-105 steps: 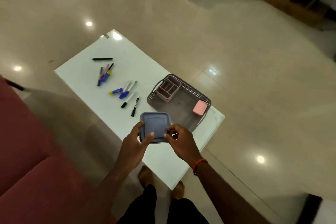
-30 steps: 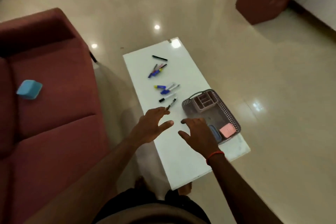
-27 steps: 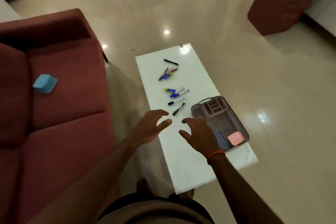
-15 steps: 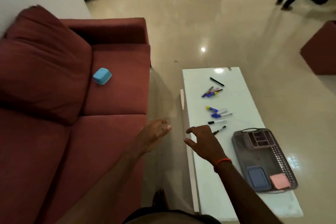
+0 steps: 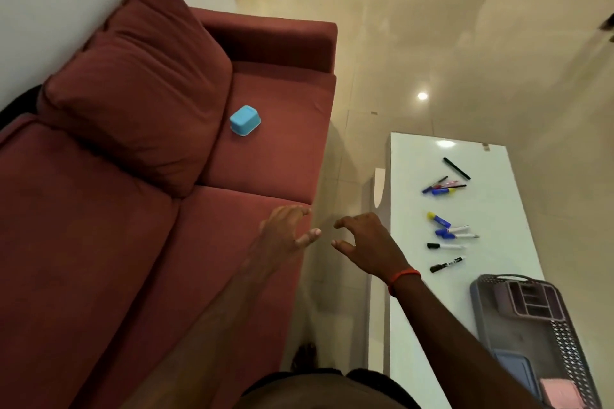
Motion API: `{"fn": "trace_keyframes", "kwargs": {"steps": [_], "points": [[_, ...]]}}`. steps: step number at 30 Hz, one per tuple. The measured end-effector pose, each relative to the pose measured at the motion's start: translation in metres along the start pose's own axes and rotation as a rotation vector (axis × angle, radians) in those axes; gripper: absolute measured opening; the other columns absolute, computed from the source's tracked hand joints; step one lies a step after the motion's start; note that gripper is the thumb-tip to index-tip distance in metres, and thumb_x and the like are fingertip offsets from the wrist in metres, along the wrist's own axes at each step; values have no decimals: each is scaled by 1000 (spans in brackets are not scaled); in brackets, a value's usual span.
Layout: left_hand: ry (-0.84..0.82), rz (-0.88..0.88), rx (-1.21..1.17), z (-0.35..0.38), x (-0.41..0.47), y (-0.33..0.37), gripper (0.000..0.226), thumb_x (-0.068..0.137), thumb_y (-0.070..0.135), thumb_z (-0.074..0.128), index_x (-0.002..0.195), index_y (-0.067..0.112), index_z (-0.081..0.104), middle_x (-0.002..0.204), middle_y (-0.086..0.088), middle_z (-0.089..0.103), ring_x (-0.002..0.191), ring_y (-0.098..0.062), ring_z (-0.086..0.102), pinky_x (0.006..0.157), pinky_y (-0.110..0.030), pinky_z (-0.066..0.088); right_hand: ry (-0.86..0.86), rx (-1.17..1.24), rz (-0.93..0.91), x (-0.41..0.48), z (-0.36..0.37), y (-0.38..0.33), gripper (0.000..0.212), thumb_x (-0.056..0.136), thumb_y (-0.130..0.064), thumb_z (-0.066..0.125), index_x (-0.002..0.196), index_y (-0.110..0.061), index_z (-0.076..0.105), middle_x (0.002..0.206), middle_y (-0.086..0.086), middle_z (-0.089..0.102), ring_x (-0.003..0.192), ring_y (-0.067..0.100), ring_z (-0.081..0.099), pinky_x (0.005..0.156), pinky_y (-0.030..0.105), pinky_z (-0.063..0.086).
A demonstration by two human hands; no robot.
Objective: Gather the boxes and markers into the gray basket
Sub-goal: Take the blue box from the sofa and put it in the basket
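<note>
Head view, left hand [image 5: 285,236], right hand [image 5: 367,247] outstretched, seemingly loosely curled

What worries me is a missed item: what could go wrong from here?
The blue box lies far back on the sofa, beyond the empty left hand and right hand; the reach may fall short. The right forearm crosses the table edge near loose markers and could sweep one off.

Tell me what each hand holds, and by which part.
Nothing. The left hand and the right hand are both empty, fingers loosely spread in the air.
</note>
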State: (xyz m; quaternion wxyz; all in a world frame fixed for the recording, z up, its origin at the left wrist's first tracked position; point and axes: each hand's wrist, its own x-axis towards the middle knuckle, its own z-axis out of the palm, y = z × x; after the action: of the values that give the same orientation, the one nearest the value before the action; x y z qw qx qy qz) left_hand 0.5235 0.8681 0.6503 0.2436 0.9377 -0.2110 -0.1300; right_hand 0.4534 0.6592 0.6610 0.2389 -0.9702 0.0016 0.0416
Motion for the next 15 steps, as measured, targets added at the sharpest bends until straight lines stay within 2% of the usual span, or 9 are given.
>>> {"fn": "trace_keyframes", "kwargs": {"steps": [3,5,8,13,15], "points": [[16,-19,-22,-2,6,-4,57,89,65,53,135,32,53,141,10,54,136,-15,43,100,-42,39,-9,-14,-20,15,0,3,42,88,-51,61,121,-27,61,113,-3,67,117,20,48,92,35,46],[21,-39,-37,-4,13,-6,60,86,68,51,135,32,53,140,10,55,135,-16,44,101,-43,41,-13,-11,-21,28,-2,6,43,88,-52,60,122,-27,60,112,-3,68,116,20,49,91,36,47],[0,-74,-53,-7,28,-8,73,80,77,38,135,31,54,140,9,56,134,-16,44,103,-46,43,-30,-9,-31,49,-5,13,45,87,-55,58,123,-29,59,110,-4,68,114,19,51,90,37,49],[-1,-133,-56,-9,71,-8,56,90,62,54,137,32,52,143,11,53,136,-13,42,105,-48,38,-50,7,-73,95,-15,35,47,86,-56,57,124,-30,57,115,-5,66,112,19,51,90,37,49],[13,-157,-60,-7,96,-5,57,89,62,55,137,32,53,143,12,53,136,-13,43,107,-47,39,-49,4,-108,119,-22,47,44,87,-52,58,123,-28,58,115,-4,66,110,20,52,89,38,49]]}}
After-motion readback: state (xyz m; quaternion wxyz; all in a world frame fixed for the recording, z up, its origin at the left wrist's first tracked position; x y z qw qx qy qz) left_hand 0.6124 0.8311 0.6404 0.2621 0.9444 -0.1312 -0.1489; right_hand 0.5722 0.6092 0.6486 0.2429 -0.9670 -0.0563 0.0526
